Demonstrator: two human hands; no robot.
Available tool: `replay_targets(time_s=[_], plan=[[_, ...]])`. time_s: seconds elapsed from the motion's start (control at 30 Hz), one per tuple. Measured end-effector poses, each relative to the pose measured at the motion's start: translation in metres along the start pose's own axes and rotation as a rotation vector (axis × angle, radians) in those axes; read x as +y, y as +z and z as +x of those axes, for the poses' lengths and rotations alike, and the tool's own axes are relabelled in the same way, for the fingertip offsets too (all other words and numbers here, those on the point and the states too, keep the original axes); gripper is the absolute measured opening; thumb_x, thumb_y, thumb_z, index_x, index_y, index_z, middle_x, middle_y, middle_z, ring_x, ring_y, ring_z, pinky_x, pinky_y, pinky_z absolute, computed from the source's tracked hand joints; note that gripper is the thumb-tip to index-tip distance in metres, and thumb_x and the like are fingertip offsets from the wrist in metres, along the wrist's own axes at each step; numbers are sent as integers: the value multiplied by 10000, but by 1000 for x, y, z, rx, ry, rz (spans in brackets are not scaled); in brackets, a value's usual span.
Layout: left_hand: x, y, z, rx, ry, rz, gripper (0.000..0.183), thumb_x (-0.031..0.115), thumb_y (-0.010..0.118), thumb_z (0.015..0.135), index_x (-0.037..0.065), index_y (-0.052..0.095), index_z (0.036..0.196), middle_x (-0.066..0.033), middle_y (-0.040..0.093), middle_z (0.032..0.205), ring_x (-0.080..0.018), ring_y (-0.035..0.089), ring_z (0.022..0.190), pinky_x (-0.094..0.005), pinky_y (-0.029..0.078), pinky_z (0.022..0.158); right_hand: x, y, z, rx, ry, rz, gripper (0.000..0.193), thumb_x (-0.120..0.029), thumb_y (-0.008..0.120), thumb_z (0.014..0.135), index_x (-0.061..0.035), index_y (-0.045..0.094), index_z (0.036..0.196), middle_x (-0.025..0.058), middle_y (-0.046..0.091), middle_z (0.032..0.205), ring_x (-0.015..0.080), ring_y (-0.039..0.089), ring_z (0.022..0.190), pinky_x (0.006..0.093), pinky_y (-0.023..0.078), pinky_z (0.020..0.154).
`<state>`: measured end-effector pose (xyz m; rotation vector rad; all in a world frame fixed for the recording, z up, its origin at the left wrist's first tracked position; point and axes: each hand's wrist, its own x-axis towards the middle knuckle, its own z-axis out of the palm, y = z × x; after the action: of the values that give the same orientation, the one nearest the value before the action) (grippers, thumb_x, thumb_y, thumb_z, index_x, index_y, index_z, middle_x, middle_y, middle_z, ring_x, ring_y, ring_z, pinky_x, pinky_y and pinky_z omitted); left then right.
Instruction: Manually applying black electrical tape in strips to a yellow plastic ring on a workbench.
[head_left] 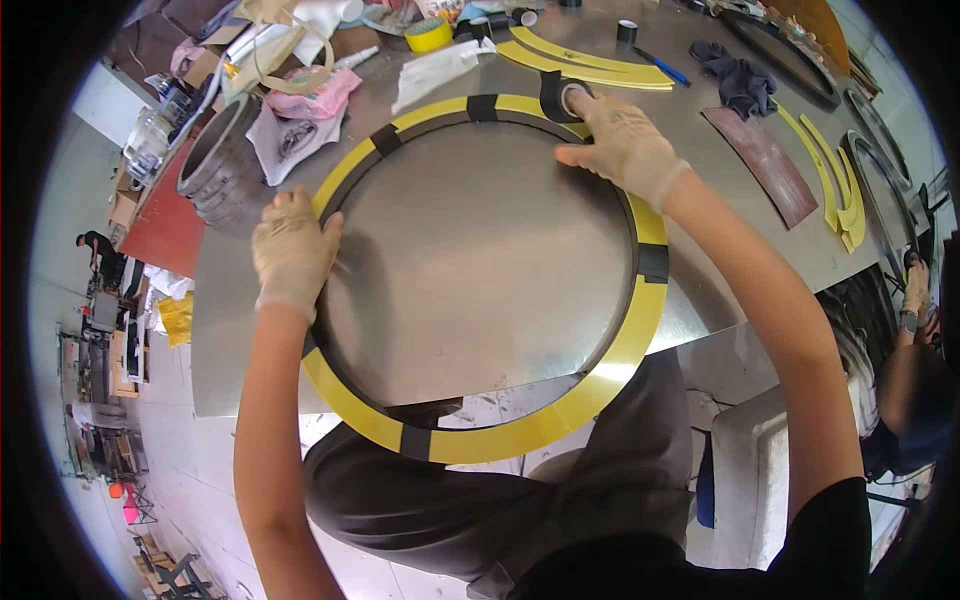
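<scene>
A large ring (530,433) faced in yellow, with black tape patches (653,263) spaced around it, rests on the metal table. Its near side overhangs the table edge above my lap. My left hand (293,248), in a thin pale glove, is closed over the ring's left side, thumb at the inner edge. At the far right of the ring, my gloved right hand (628,148) holds a roll of black tape (553,97) against the yellow face. The thumb of that hand points inward over the ring's opening. My palm hides where the tape meets the ring.
Yellow curved strips (590,68) lie beyond the ring, near a blue pen (672,70). On the right are a dark cloth (735,80), a reddish-brown plate (762,165) and black rings (785,55). A metal cylinder (215,165) and pink plastic packaging (312,95) stand left. Another person sits far right.
</scene>
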<state>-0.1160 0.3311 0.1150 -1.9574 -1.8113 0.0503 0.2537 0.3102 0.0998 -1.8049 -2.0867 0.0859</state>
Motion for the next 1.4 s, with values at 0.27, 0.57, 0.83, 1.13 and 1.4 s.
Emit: replay_targets(time_s=[0.27, 0.57, 0.83, 1.13, 1.4], plan=[[-27, 63, 34, -96, -6, -87, 403, 397, 619, 913, 46, 660, 1106, -163, 614, 1160, -344, 591, 1115, -450, 505, 940, -10, 22, 33, -89, 111, -79, 512, -293, 621, 933, -127, 429, 1378, 182, 644, 1208, 357, 591, 1160, 431, 460, 975], [-27, 73, 47, -11, 69, -54, 385, 384, 576, 939, 32, 688, 1045, -219, 647, 1117, -388, 608, 1091, -472, 482, 942, -7, 44, 36, 249, -86, -157, 222, -98, 460, 943, -50, 560, 1135, 221, 713, 995, 347, 702, 947, 427, 525, 846], [-30, 69, 61, -86, 60, -19, 444, 416, 550, 955, 20, 671, 1114, -238, 642, 1165, -372, 588, 1154, -477, 465, 970, 0, 25, 51, 163, -41, -228, 259, -153, 517, 930, -28, 543, 1156, 245, 699, 1023, 380, 681, 991, 444, 518, 856], [44, -102, -181, -310, 514, -756, 533, 364, 718, 836, 33, 586, 1232, -153, 608, 1172, -356, 577, 1129, -508, 411, 1040, 45, -49, -81, 102, -150, 194, 443, -315, 726, 867, -48, 591, 1193, 142, 671, 1122, 288, 645, 1044, 380, 484, 928], [106, -70, -245, -67, 337, -684, 500, 430, 729, 822, 128, 621, 1205, -44, 521, 1124, -249, 511, 1116, -481, 416, 1033, -30, 11, -166, -244, -891, 396, 244, -280, 556, 919, -103, 482, 768, 134, 641, 1204, 324, 559, 1181, 463, 423, 1052]])
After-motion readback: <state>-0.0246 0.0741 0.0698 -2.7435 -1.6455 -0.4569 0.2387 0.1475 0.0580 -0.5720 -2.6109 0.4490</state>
